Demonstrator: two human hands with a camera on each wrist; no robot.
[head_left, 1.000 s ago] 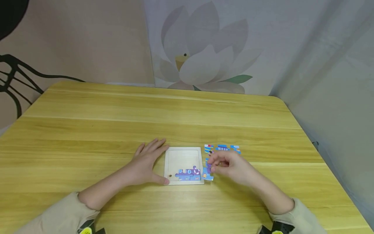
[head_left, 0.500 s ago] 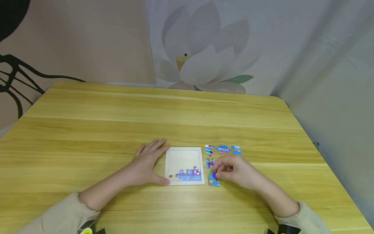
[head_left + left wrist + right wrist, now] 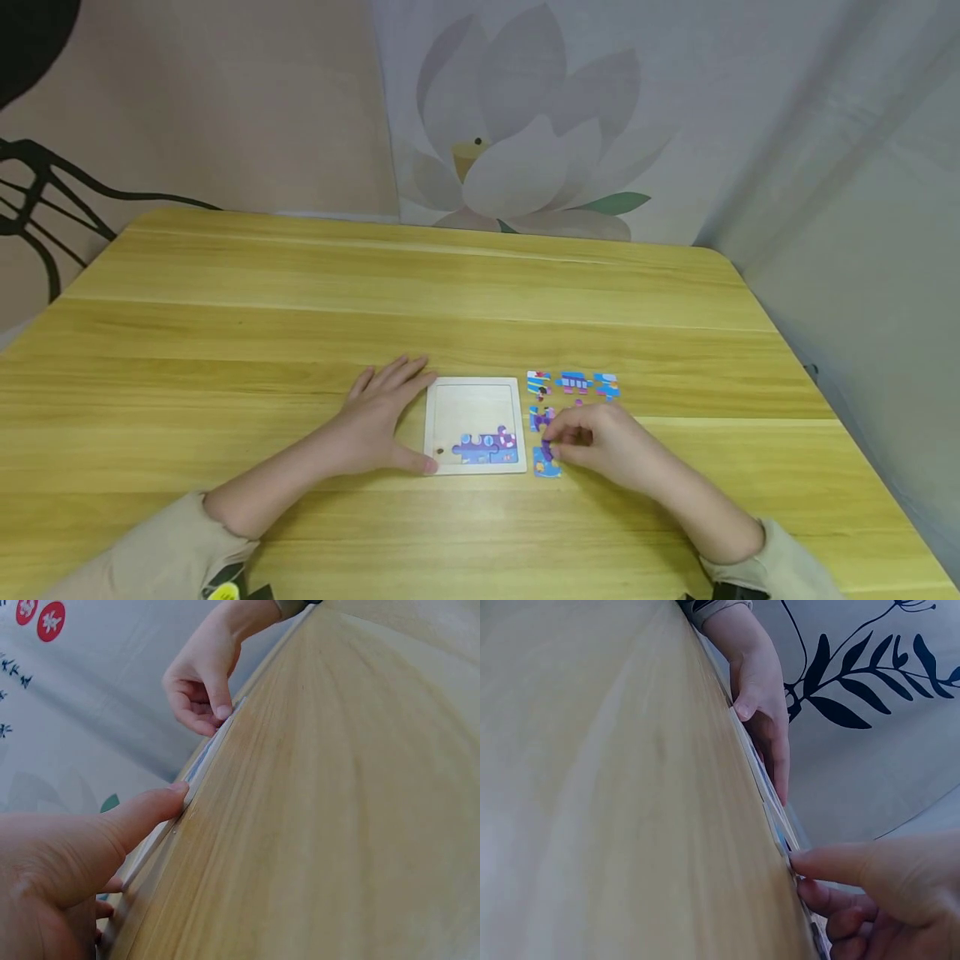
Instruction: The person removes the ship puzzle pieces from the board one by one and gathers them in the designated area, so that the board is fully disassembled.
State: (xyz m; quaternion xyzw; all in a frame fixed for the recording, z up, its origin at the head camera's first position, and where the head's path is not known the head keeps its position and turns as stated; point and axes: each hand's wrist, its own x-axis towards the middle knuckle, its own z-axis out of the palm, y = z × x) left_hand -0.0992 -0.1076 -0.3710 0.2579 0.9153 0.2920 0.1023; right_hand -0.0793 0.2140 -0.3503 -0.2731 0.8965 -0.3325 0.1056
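A square wooden puzzle tray [image 3: 471, 403] lies on the table; joined purple-blue jigsaw pieces [image 3: 485, 448] fill part of its lower right. My left hand [image 3: 378, 421] spans the tray's left side with fingers extended, its thumb on the near corner and a fingertip at the far one. Just right of the tray, my right hand [image 3: 600, 437] pinches the purple upper part of a blue puzzle piece [image 3: 547, 465] between thumb and fingertips. The wrist views see the tray nearly edge-on, with the left thumb [image 3: 154, 810] on its rim and the right fingertips [image 3: 810, 862] at the piece.
Several loose puzzle pieces lie beyond the right hand, including a striped one [image 3: 538, 382], a blue one with windows [image 3: 574, 382] and a purple one [image 3: 540, 418]. Part of one more shows behind the knuckles. A black chair [image 3: 33, 196] stands past the table's left edge.
The right hand has carried the blue piece from against the tray's right edge to a spot slightly right and nearer, then shifted slightly left. The left hand keeps its place.
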